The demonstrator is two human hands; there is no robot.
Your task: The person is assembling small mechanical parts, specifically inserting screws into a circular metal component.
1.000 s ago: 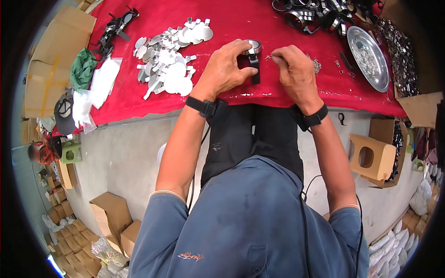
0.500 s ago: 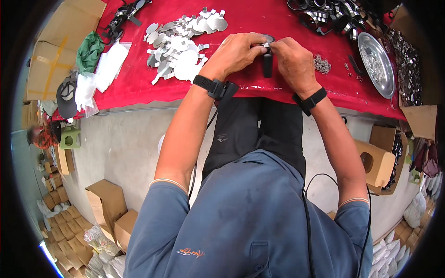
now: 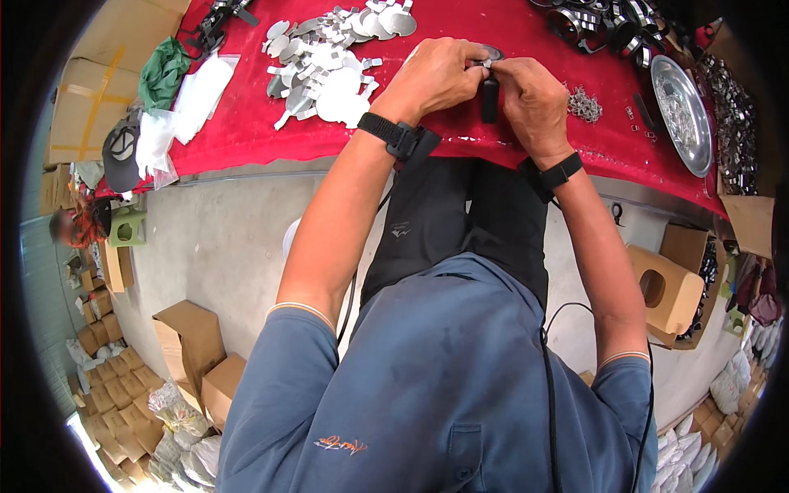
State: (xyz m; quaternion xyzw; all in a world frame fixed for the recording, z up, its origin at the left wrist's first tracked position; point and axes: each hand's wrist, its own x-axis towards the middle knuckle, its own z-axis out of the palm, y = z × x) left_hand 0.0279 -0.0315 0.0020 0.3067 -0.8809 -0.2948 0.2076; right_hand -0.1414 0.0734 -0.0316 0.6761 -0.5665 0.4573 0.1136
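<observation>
At the near part of the red-covered table (image 3: 271,148), my left hand (image 3: 440,78) pinches a small piece made of a black strap (image 3: 490,103) and a round grey disc (image 3: 491,52). The strap hangs down toward me between my hands, with the disc on its far side. My right hand (image 3: 534,103) has its thumb and forefinger closed at the same spot, against a small shiny bit where strap and disc meet. My fingertips partly hide that joint. Left of my hands lies a heap of flat silvery discs with tabs (image 3: 341,97). Small wire clips (image 3: 585,105) lie to the right.
An oval metal tray (image 3: 698,156) holds small metal bits. Black banded rings (image 3: 604,25) pile up at the far right, and more black parts (image 3: 215,25) lie far left. Plastic bags (image 3: 201,99) and a cap (image 3: 121,164) are at the left edge. Cartons (image 3: 191,341) stand on the floor.
The whole view has shifted slightly, so the table things appear a little higher and further right. Both hands stay together on the strap piece.
</observation>
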